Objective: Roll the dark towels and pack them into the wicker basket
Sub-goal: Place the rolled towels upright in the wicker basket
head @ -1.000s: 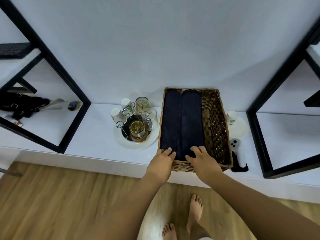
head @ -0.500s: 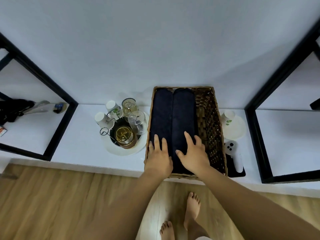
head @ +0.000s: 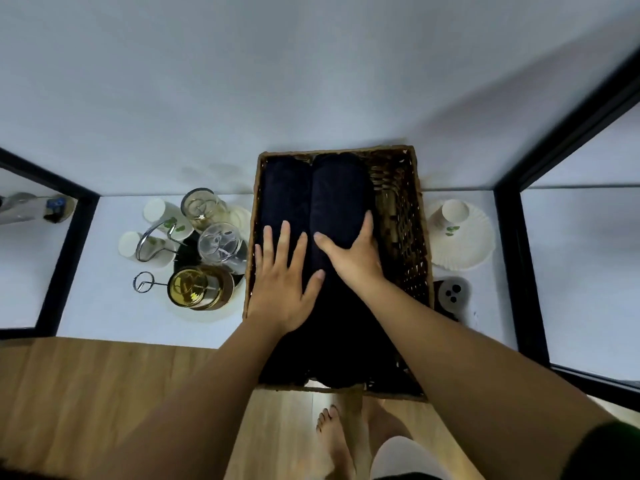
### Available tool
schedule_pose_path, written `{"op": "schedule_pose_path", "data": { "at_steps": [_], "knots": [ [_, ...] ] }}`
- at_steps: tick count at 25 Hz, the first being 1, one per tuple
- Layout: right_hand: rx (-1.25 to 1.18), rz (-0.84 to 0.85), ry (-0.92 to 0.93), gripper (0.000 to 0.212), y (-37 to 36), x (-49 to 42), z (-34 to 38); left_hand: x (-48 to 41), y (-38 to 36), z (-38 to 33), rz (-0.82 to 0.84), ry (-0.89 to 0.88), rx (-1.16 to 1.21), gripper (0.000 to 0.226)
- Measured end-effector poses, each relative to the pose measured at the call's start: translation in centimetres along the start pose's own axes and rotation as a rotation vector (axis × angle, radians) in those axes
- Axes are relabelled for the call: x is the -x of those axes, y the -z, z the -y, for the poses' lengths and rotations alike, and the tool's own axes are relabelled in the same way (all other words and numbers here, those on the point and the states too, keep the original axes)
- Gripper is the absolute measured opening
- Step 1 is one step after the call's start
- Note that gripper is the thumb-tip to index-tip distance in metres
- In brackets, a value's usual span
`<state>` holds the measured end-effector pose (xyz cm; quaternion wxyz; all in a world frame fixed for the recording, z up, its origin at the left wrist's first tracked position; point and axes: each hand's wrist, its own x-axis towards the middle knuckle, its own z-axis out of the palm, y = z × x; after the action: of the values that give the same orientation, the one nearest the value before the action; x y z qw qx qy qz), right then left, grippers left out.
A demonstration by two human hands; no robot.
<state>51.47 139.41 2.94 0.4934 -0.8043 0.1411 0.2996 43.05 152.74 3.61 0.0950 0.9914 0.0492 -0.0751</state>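
In the head view we see two rolled towels lying side by side in the basket (head: 420,216), filling its left side and middle. Our left hand (head: 282,282) lies flat, fingers spread, on the left towel (head: 284,192). Our right hand (head: 353,251) cups round the right towel (head: 341,188). We judge packing nearly done: a strip along the right wall is bare, and no loose towels show.
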Motion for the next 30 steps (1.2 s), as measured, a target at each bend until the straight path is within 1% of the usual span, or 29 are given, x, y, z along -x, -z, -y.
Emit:
{"op": "schedule_pose_path", "data": {
  "at_steps": [2, 5, 9, 11, 12, 14, 16, 17, 19, 20, 22, 24, 25, 27, 29, 30],
  "knots": [
    [0.007, -0.046, -0.016, 0.115, -0.4, -1.0, 0.7, -0.2, -0.4, 0.0, -0.006, 0.001, -0.014, 0.07],
    [0.114, -0.103, 0.026, 0.112, -1.0, -1.0, 0.4, -0.3, -0.8, -0.2, 0.014, 0.008, -0.06, 0.068],
    [0.155, -0.093, 0.036, 0.113, -0.7, -1.4, 0.5, -0.8, -1.0, -0.6, 0.047, 0.021, -0.151, 0.07],
    [0.149, -0.067, 0.051, 0.113, -0.4, -1.4, 0.2, -0.5, -0.7, -2.1, 0.06, 0.061, -0.212, 0.069],
    [0.126, -0.054, 0.061, 0.113, 0.0, -1.5, 0.0, -0.4, -0.5, -3.4, 0.078, 0.088, -0.206, 0.07],
    [0.049, -0.035, 0.069, 0.112, 1.1, -1.8, -0.2, 0.7, -0.9, -6.3, 0.071, 0.117, -0.057, 0.07],
    [-0.026, -0.019, 0.067, 0.11, 2.4, -2.0, -0.4, 1.9, -1.3, -8.7, 0.055, 0.125, 0.233, 0.068],
    [-0.042, -0.028, 0.064, 0.11, 2.8, -2.0, -0.5, 2.1, -1.5, -9.0, 0.075, 0.161, 0.395, 0.069],
    [-0.04, -0.037, 0.07, 0.11, 2.8, -1.9, -0.1, 1.6, -1.4, -8.8, 0.168, 0.359, 0.732, 0.082],
    [-0.045, -0.035, 0.075, 0.11, 2.7, -2.0, 0.1, 0.9, -1.5, -8.5, 0.189, 0.466, 0.855, 0.088],
    [-0.042, -0.048, 0.102, 0.109, 2.7, -2.0, 0.3, -0.4, -1.5, -8.1, 0.231, 0.608, 0.965, 0.091],
    [-0.021, -0.095, 0.127, 0.105, 3.1, -1.6, 0.0, -1.1, -1.4, -8.0, 0.336, 0.688, 1.124, 0.091],
    [-0.015, -0.123, 0.132, 0.103, 3.4, -1.3, -0.1, -1.5, -1.4, -7.9, 0.389, 0.708, 1.227, 0.095],
    [0.014, -0.143, 0.137, 0.1, 3.8, -0.7, -0.1, -2.2, -1.6, -7.7, 0.436, 0.706, 1.372, 0.108],
    [0.106, -0.091, 0.125, 0.094, 4.1, -0.1, 0.3, -2.4, -2.1, -7.6, 0.439, 0.744, 1.439, 0.119],
    [0.167, -0.06, 0.136, 0.089, 4.3, 0.4, 0.4, -2.5, -2.3, -7.6, 0.439, 0.759, 1.458, 0.12]
  ]
}}
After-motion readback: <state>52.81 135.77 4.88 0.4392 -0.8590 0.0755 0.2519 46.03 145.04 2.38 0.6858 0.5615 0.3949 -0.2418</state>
